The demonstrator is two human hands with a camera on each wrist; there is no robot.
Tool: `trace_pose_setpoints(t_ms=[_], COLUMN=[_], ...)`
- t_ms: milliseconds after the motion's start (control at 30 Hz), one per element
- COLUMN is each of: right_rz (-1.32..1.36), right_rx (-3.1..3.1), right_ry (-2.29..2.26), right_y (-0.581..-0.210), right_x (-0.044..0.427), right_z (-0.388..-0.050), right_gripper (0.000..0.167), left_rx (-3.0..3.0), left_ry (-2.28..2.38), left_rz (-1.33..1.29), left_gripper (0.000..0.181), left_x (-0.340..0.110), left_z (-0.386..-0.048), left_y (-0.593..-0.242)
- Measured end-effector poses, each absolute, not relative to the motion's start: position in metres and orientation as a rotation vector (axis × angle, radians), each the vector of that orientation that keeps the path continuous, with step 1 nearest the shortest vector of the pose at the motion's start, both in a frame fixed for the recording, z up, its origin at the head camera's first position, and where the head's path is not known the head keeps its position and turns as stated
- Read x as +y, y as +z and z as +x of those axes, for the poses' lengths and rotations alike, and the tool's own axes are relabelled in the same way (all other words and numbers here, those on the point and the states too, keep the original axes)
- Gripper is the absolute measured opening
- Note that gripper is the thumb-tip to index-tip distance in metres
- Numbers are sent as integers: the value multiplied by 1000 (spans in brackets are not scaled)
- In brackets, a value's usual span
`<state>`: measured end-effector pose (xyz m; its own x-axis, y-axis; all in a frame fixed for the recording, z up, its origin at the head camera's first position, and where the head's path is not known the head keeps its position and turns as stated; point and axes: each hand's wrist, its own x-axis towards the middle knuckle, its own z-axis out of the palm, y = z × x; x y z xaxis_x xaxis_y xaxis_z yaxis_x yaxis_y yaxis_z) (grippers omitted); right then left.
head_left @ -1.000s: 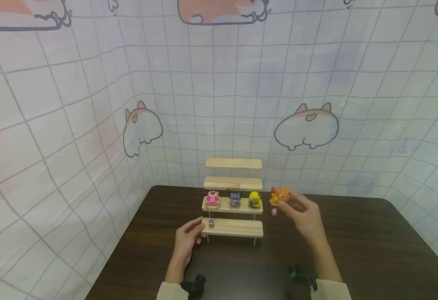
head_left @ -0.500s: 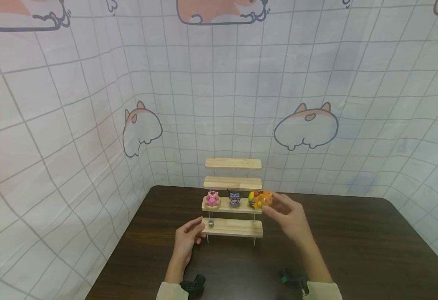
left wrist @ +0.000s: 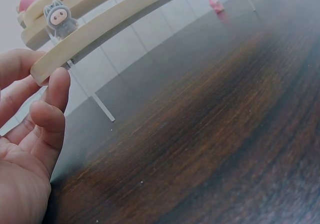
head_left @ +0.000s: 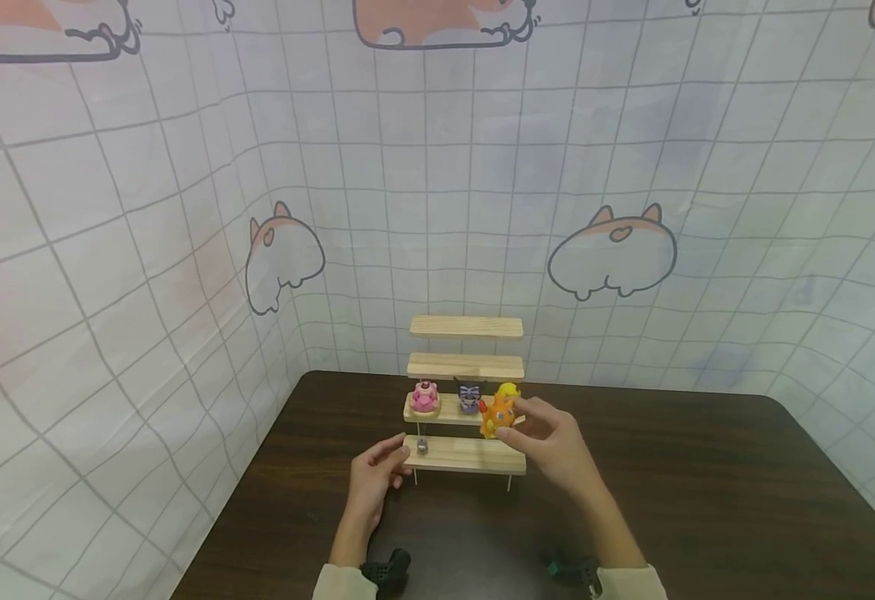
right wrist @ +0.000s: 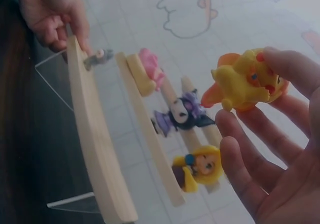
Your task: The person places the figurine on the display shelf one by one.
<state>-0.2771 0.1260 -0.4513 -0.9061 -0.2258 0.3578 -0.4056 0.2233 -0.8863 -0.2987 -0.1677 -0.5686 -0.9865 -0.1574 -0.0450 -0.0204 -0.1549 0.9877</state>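
In the head view my right hand (head_left: 557, 447) pinches an orange-and-yellow toy figurine (head_left: 497, 417) between thumb and fingertips. It hangs above the lowest plank, in front of the second tier. My left hand (head_left: 372, 482) grips the left end of the lowest plank (head_left: 467, 457) of a tiered wooden display stand, thumb and finger on its edge. A small grey figurine (left wrist: 61, 21) stands on that plank near the left hand. On the tier above sit a pink figurine (head_left: 425, 398), a purple-and-black figurine (right wrist: 181, 113) and a yellow-hooded figurine (right wrist: 202, 168), the last partly covered in the head view.
Two higher planks (head_left: 466, 327) of the stand hold no figurines. A small pink figure (left wrist: 216, 4) stands on the dark wooden table (head_left: 707, 475) beyond the stand's right side. A grid-patterned cloth (head_left: 467, 167) hangs behind and along the sides.
My right hand has carried the orange-and-yellow figurine leftward and slightly down, from right of the stand to in front of its right half. My left hand has stayed on the plank's end.
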Motion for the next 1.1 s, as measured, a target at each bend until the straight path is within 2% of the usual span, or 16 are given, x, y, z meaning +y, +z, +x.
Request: trace_pose_setpoints(t_ms=[400, 1100], right_rz=[574, 434], right_rx=[-2481, -2471], right_ry=[1735, 1765], right_y=[-461, -506], right_x=[104, 79], right_z=[-274, -287], right_gripper=[54, 47], left_rx=[-1984, -1972], left_ry=[-2316, -2312], left_rz=[219, 207], left_gripper=[41, 40], left_x=[-169, -167], left_z=[-298, -298], left_y=[-569, -569])
